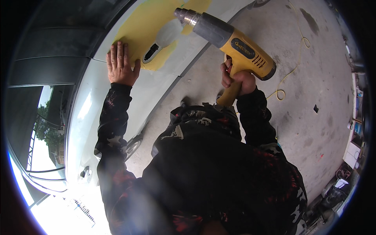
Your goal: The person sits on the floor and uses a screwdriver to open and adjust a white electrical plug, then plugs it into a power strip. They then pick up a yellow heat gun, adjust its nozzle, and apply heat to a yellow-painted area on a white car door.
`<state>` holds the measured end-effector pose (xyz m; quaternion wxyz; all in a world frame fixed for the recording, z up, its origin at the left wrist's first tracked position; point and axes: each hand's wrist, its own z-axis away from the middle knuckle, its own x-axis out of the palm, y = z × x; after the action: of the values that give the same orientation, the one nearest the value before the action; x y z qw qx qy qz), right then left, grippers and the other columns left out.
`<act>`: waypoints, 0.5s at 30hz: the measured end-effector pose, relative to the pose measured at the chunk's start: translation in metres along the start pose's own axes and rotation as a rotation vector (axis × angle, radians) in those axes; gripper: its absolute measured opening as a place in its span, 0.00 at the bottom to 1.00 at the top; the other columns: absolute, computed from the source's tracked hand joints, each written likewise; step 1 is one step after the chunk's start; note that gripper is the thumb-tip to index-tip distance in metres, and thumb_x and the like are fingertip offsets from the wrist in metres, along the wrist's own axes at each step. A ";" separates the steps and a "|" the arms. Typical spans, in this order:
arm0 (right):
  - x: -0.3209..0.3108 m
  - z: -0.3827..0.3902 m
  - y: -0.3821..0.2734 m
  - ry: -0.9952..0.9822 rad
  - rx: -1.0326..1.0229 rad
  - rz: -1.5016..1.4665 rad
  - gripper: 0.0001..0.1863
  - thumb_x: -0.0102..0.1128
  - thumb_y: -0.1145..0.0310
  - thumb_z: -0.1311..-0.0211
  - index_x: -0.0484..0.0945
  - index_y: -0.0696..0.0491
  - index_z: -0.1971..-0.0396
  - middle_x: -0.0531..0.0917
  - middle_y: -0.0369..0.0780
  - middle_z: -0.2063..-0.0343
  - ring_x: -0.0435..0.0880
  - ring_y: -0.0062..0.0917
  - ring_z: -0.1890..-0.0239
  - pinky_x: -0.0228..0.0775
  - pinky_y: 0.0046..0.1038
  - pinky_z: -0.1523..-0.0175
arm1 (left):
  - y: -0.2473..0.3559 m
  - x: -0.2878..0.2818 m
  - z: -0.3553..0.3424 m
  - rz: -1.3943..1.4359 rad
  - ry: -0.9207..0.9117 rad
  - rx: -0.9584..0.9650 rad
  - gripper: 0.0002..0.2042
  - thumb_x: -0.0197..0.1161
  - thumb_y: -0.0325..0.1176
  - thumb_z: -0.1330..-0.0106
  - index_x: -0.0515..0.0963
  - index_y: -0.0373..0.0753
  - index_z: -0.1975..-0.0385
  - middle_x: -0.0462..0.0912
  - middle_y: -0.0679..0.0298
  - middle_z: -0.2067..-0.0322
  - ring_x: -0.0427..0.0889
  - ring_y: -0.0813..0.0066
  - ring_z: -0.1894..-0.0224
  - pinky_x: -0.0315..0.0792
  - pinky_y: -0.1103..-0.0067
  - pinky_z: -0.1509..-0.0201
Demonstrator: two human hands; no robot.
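My right hand (246, 81) is wrapped round the handle of a yellow and black heat gun (242, 47). Its metal nozzle (187, 16) points left, over or close to a car door panel. My left hand (122, 67) lies flat on the light-coloured car door (164, 81), fingers stretched out, at the edge of a yellow filler patch (139, 24). Between hand and nozzle, a door-handle recess (151, 52) shows a dark opening, with a pale grey cup above it. Whether the nozzle touches the panel I cannot tell.
A yellow cord (298, 62) loops over the stained concrete floor (286, 105) to the right. The car's dark windows (49, 64) run along the left. Another door handle (85, 171) sits lower on the car. Cluttered shelves and items (340, 190) line the far right.
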<state>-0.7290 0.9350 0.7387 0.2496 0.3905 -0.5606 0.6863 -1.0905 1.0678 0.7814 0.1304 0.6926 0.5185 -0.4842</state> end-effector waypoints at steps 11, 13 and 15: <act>-0.005 0.004 0.004 0.110 0.007 -0.005 0.16 0.53 0.66 0.62 0.69 0.54 0.68 0.70 0.35 0.69 0.71 0.23 0.73 0.63 0.24 0.73 | -0.001 0.002 0.000 0.000 0.006 -0.002 0.33 0.62 0.46 0.42 0.63 0.38 0.38 0.60 0.56 0.35 0.55 0.56 0.31 0.48 0.60 0.30; -0.007 0.004 0.005 0.119 -0.007 -0.009 0.17 0.53 0.66 0.62 0.69 0.54 0.68 0.70 0.37 0.68 0.71 0.23 0.75 0.63 0.25 0.73 | -0.001 0.002 0.000 -0.001 0.003 -0.006 0.33 0.62 0.46 0.43 0.63 0.38 0.38 0.60 0.56 0.35 0.54 0.57 0.31 0.48 0.60 0.30; -0.010 0.005 0.004 0.114 0.008 -0.005 0.17 0.53 0.66 0.61 0.69 0.55 0.67 0.71 0.39 0.67 0.71 0.23 0.76 0.64 0.25 0.73 | 0.000 0.003 0.000 0.000 0.004 -0.010 0.33 0.63 0.46 0.43 0.63 0.38 0.38 0.60 0.56 0.35 0.54 0.57 0.31 0.48 0.60 0.30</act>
<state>-0.7256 0.9304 0.7286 0.2811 0.3531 -0.5416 0.7092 -1.0909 1.0692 0.7792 0.1327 0.6928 0.5213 -0.4803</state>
